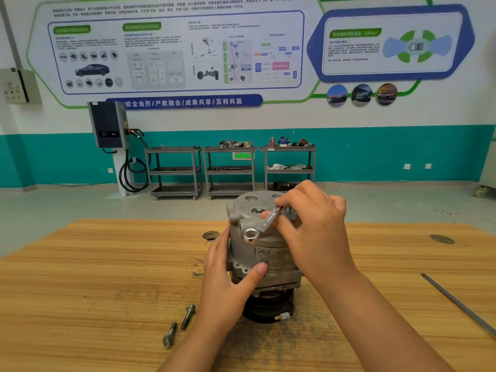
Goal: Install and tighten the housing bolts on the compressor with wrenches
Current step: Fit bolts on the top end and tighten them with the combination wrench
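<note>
Head view: the compressor (264, 253) stands upright on the table (80, 291). Our left hand (228, 280) grips its left flank, fingers laid round the side and thumb pressed on the front plate. Our right hand (311, 224) holds the wrench (264, 224) by the shank over the top cover, fingers curled round it. The ring end juts free; the other end is hidden. Two loose bolts (188, 316) lie on the table beside the left wrist.
</note>
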Available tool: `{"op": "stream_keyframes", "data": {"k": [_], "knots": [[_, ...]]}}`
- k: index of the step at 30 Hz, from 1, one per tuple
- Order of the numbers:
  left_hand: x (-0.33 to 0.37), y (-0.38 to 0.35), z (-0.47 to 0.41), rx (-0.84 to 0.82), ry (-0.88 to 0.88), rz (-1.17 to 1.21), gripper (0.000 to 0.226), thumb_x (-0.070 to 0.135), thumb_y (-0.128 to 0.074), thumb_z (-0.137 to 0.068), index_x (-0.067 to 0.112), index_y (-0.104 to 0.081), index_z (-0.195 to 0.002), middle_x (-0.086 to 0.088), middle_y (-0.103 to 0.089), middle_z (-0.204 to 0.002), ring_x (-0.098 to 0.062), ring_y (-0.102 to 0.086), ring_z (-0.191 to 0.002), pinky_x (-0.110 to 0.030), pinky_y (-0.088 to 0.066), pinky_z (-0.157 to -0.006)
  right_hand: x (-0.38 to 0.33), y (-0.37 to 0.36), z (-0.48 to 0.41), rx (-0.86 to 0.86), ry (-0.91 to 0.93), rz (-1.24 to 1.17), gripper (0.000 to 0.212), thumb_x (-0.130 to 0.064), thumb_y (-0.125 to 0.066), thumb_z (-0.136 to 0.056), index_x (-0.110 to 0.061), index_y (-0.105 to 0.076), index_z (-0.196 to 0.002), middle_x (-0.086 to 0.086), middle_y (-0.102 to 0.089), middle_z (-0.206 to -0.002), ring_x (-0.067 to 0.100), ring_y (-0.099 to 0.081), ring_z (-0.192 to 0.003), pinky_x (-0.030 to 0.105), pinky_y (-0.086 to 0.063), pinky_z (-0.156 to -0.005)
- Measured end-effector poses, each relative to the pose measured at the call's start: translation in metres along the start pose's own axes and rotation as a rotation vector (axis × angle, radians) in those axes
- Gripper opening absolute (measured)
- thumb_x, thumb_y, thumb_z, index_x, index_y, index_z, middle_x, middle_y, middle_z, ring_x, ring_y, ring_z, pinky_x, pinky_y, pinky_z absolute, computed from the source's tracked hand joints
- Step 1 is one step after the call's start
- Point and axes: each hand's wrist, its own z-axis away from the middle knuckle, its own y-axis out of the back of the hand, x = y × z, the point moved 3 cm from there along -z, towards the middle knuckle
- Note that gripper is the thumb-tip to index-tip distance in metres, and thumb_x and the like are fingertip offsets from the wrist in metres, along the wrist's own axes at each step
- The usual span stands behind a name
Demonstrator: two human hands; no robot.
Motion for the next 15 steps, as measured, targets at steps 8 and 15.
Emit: {"op": "stream_keyframes", "data": {"k": [8, 15], "knots": [[0.001, 0.0, 0.001, 0.005, -0.016, 0.024, 0.083, 0.077, -0.06, -0.059, 0.058, -0.025, -0.133, 0.023, -0.037, -0.14, -0.002, -0.039, -0.13, -0.04, -0.039, -0.109, -0.002, 0.004, 0.004, 0.138, 0.213, 0.018, 0.005, -0.004, -0.066, -0.079, -0.003, -0.071, -0.081, 0.008, -0.066, -0.079, 0.017, -0.054, -0.075, 0.03, -0.033, -0.07], [0.001, 0.001, 0.001, -0.007, -0.02, 0.033, 0.083, 0.075, -0.061, -0.06, 0.059, -0.023, -0.132, 0.022, -0.035, -0.143, -0.004, -0.039, -0.131, -0.042, -0.039, -0.109, 0.008, 0.007, 0.001, 0.189, 0.074, -0.309, 0.014, -0.009, -0.066, -0.084, -0.004, -0.07, -0.096, 0.005, -0.069, -0.096, 0.013, -0.061, -0.094, 0.03, -0.049, -0.084]]}}
